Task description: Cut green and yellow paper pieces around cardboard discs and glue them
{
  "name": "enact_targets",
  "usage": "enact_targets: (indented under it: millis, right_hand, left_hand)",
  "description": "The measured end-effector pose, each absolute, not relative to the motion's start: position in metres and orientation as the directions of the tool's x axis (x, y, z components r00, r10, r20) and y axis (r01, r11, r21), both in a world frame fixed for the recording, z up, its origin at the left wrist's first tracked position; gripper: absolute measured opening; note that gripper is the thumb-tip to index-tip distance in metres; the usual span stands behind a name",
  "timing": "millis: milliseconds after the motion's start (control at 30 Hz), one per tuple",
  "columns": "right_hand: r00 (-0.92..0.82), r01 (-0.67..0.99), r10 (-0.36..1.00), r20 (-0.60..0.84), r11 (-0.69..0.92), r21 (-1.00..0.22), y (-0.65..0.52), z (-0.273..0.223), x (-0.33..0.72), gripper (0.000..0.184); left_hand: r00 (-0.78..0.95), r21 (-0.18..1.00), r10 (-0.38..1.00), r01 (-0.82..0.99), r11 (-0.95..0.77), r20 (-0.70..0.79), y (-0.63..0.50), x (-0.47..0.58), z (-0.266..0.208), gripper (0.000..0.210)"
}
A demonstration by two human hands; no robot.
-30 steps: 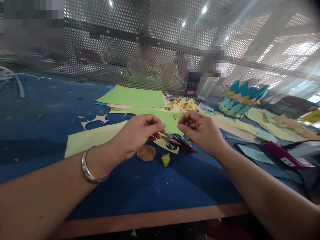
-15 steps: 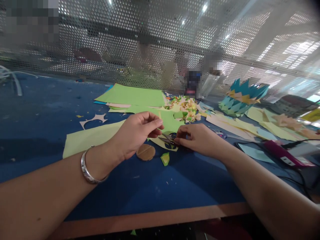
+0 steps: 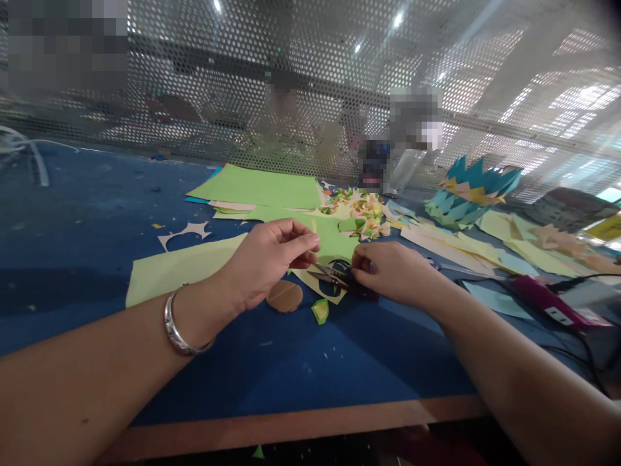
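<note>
My left hand (image 3: pixel 286 249) is closed in a pinch, with a narrow pale-yellow paper strip (image 3: pixel 314 224) standing up from its fingertips. A pair of scissors (image 3: pixel 334 277) lies on a cut pale-yellow paper scrap (image 3: pixel 334 298), blades pointing left and slightly apart. Just above the dark handles is my right hand (image 3: pixel 388 268), fingers curled with a gap between thumb and forefinger; it seems apart from the scissors. A round cardboard disc (image 3: pixel 284 296) lies below my left hand. Beside it sits a small green folded paper piece (image 3: pixel 320 312).
Green paper sheets (image 3: pixel 272 186) are stacked behind my hands, beside a heap of curled paper scraps (image 3: pixel 359 210). At the right stand a zigzag-edged paper crown (image 3: pixel 473 191) and a purple power strip (image 3: pixel 548 301) with cables. A perforated metal screen (image 3: pixel 233 84) borders the table (image 3: pixel 228 382).
My right hand has drawn back slightly to the right, and more of the scissors now shows, handles included. My left hand keeps its pinch on the strip.
</note>
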State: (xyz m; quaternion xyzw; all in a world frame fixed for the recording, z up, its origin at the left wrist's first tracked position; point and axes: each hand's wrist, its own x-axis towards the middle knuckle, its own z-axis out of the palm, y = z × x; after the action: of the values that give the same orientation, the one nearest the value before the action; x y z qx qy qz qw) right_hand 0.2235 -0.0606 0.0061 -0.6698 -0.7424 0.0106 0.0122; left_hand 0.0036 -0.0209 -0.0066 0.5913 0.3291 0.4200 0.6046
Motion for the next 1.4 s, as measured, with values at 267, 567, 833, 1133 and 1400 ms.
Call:
enact_targets:
  millis: [267, 567, 833, 1133, 1400]
  right_hand:
    - [-0.046, 0.999, 0.999, -0.027, 0.046, -0.002, -0.063, 0.01, 0.226, 0.008]
    - [-0.24, 0.912, 0.97, -0.032, 0.214, -0.35, -0.062, 0.014, 0.238, 0.011]
    - [-0.266, 0.679, 0.96, -0.092, 0.119, -0.725, -0.06, 0.023, 0.242, 0.015]
    - [-0.244, 0.466, 0.958, -0.151, -0.021, -0.884, -0.065, 0.029, 0.25, 0.028]
    - [-0.357, 0.46, 0.896, -0.265, -0.079, -0.884, -0.067, 0.036, 0.266, 0.02]
  left_hand:
    - [0.443, 0.993, 0.894, -0.12, -0.018, 0.07, -0.021, 0.003, -0.005, 0.02]
    - [0.4, 0.992, 0.915, -0.128, -0.001, 0.053, -0.016, 0.002, -0.002, 0.017]
    - [0.396, 0.992, 0.917, -0.122, -0.006, 0.055, -0.014, 0.002, -0.004, 0.017]
    - [0.412, 0.988, 0.91, -0.155, 0.017, 0.049, -0.013, 0.001, -0.003, 0.018]
    - [0.421, 0.987, 0.906, -0.158, 0.034, 0.036, -0.013, 0.0, -0.005, 0.016]
